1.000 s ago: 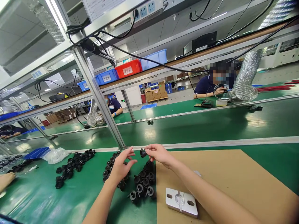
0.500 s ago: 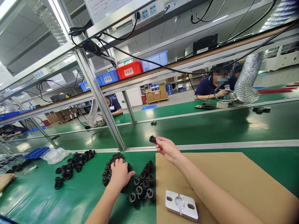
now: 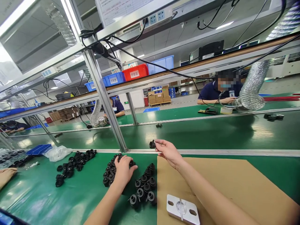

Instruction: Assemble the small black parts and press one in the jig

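My right hand (image 3: 169,153) is raised above the far edge of the cardboard sheet (image 3: 217,181), pinching a small black cylindrical part (image 3: 152,144) between thumb and fingers. My left hand (image 3: 124,170) rests over a cluster of black parts (image 3: 109,173), its fingers curled down among them; whether it grips one is hidden. Just right of that hand stands a second group of black parts (image 3: 146,187) with narrow tops. A silver metal block (image 3: 182,208) with two slots and a round recess lies on the cardboard.
More black parts (image 3: 70,165) lie on the green mat at left, near a clear plastic bag (image 3: 57,153) and a blue tray (image 3: 38,149). Another person's hand (image 3: 7,176) is at the far left edge. A metal post (image 3: 105,103) rises behind the parts.
My left hand has shifted slightly right over the cluster, its fingers more curled. The part in my right hand has turned a little. The camera view has tilted slightly.
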`<action>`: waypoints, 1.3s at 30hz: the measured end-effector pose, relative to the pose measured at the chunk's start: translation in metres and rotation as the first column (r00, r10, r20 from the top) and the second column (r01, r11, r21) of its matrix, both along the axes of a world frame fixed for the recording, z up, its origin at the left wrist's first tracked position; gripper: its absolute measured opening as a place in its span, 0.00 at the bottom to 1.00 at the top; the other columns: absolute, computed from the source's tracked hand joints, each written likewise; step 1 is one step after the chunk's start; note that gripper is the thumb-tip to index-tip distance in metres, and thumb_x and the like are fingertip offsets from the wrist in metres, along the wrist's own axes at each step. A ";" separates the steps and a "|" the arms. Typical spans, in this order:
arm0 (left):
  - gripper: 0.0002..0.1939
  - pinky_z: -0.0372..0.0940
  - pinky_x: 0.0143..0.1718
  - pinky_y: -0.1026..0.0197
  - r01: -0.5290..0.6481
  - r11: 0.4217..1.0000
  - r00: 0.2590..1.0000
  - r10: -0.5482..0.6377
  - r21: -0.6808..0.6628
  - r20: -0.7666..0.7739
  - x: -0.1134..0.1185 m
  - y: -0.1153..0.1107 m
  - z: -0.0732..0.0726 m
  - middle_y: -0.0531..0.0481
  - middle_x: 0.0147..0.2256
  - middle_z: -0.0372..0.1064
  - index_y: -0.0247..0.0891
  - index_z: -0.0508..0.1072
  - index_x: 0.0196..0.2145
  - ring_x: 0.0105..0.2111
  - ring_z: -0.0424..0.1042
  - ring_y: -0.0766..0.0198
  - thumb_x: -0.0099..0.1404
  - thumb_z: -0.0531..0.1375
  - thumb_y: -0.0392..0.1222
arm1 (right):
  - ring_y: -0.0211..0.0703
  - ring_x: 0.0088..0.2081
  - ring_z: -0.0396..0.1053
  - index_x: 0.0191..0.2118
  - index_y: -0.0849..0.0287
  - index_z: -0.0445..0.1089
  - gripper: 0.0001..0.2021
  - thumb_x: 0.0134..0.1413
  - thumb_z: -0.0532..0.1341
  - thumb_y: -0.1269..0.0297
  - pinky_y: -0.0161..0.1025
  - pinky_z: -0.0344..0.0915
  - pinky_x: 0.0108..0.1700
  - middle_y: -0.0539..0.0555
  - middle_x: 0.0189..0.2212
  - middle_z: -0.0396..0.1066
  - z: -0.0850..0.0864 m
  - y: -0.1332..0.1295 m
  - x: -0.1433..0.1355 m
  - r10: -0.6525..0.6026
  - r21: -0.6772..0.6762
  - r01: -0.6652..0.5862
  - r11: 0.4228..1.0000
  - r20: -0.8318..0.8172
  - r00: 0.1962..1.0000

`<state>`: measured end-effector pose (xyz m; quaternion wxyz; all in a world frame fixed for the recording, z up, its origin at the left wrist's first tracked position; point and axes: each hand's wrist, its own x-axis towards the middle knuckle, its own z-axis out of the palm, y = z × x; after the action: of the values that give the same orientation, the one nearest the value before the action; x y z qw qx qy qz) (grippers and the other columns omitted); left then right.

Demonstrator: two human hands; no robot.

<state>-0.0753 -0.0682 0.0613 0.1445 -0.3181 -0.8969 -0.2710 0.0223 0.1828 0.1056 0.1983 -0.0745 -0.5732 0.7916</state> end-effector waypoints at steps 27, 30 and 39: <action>0.18 0.71 0.54 0.54 0.318 0.678 0.837 -0.530 0.663 0.140 0.030 0.021 -0.009 0.45 0.52 0.74 0.44 0.77 0.56 0.52 0.74 0.54 0.70 0.67 0.47 | 0.43 0.33 0.74 0.49 0.59 0.71 0.19 0.57 0.67 0.52 0.35 0.75 0.24 0.53 0.36 0.71 -0.017 -0.029 -0.001 0.208 0.417 -0.163 0.894 -0.065 0.976; 0.18 0.72 0.54 0.54 0.310 0.685 0.842 -0.519 0.659 0.144 0.029 0.021 -0.009 0.45 0.52 0.75 0.44 0.77 0.56 0.52 0.75 0.53 0.70 0.67 0.47 | 0.44 0.34 0.73 0.48 0.59 0.71 0.19 0.57 0.67 0.53 0.36 0.75 0.25 0.53 0.36 0.72 -0.015 -0.032 0.001 0.215 0.422 -0.169 0.891 -0.064 0.975; 0.21 0.74 0.53 0.51 0.247 0.670 0.862 -0.481 0.700 0.157 0.025 0.021 -0.014 0.42 0.50 0.77 0.40 0.78 0.54 0.50 0.77 0.50 0.67 0.69 0.50 | 0.51 0.44 0.74 0.50 0.57 0.76 0.16 0.56 0.65 0.62 0.39 0.75 0.32 0.57 0.42 0.75 -0.001 -0.044 0.014 0.165 0.568 -0.096 0.817 -0.072 0.984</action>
<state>-0.0503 -0.0469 0.0477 0.0374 -0.3714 -0.6700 -0.6417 0.0363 0.1389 0.1049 0.1900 0.0734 -0.7718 0.6024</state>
